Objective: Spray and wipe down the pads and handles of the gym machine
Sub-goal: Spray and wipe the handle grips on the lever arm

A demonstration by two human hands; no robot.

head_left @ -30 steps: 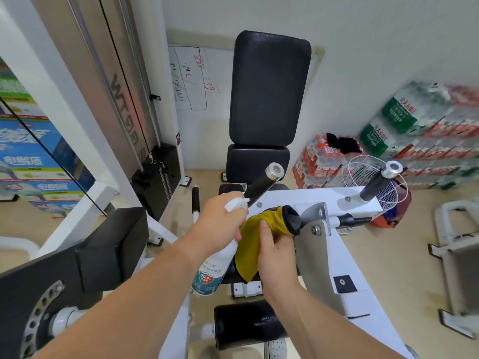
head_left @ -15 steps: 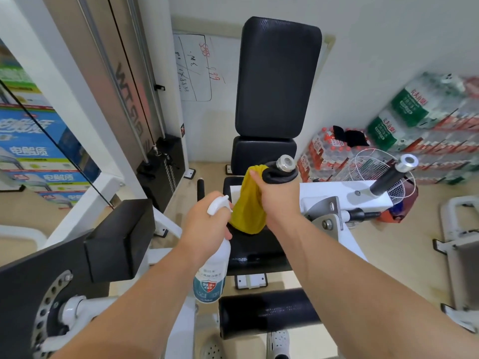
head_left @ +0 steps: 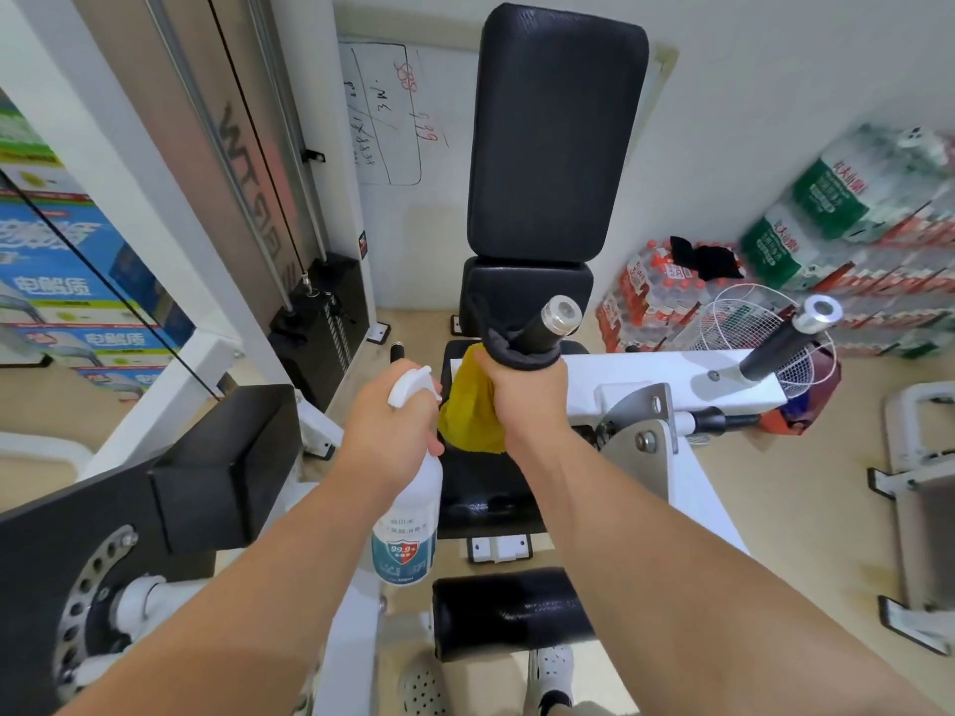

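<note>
Near handle (head_left: 543,330) wrapped in one cloth (head_left: 470,416), right hand (head_left: 527,400) gripping; far handle (head_left: 770,354) bare; left hand (head_left: 393,431) holds one spray bottle (head_left: 408,529).

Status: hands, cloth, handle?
Left hand grips spray bottle. Right hand clamps cloth round near handle, just below its metal cap. Far handle free, nothing in the way.

Wall (head_left: 775,69): white, plain
Floor (head_left: 785,509): beige
Whiteboard (head_left: 382,121): scribbled, on wall
Water packs (head_left: 852,224): stacked, right corner
Boxes (head_left: 51,281): blue, far left
</note>
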